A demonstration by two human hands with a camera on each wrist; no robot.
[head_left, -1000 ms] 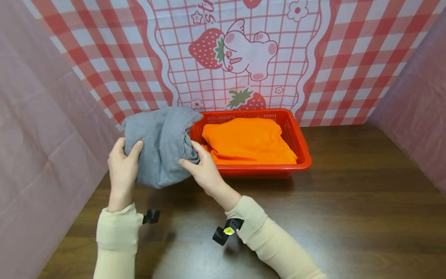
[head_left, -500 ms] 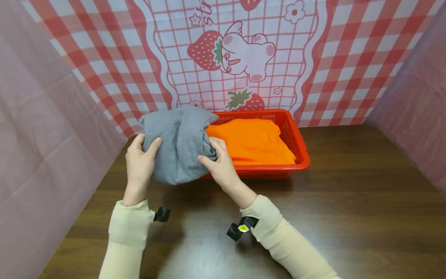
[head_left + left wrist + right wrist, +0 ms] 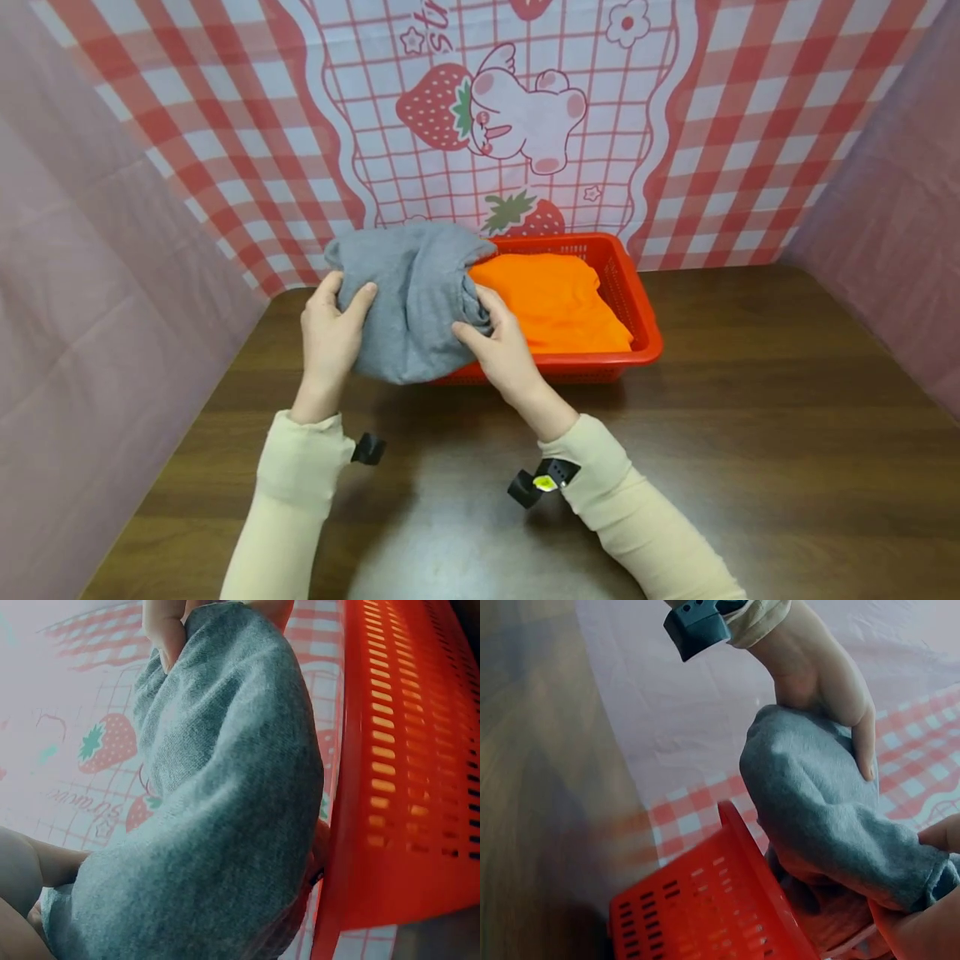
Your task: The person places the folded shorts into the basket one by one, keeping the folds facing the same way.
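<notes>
A folded grey cloth garment [image 3: 408, 304] is held up between both hands, overlapping the left end of the red plastic basket [image 3: 645, 333] in the head view. My left hand [image 3: 330, 337] grips its left edge, thumb on top and fingers behind. On the other side, my right hand [image 3: 506, 350] pinches the rolled right edge between thumb and fingers. An orange folded cloth [image 3: 555, 304] lies in the basket. The left wrist view has the grey garment [image 3: 225, 795] close beside the basket's slotted wall [image 3: 397, 750]. In the right wrist view the garment [image 3: 817, 802] bulges above the basket rim.
The basket stands on a brown wooden table [image 3: 750, 433] against a red-and-white checked cloth backdrop [image 3: 750, 125] with strawberry prints. Pinkish fabric walls [image 3: 112, 275] close off the left and right sides. A small black camera [image 3: 369, 448] sits at the left wrist.
Both hands have moved right with the grey garment, from left of the basket to over its left end. The orange cloth and basket have stayed in place.
</notes>
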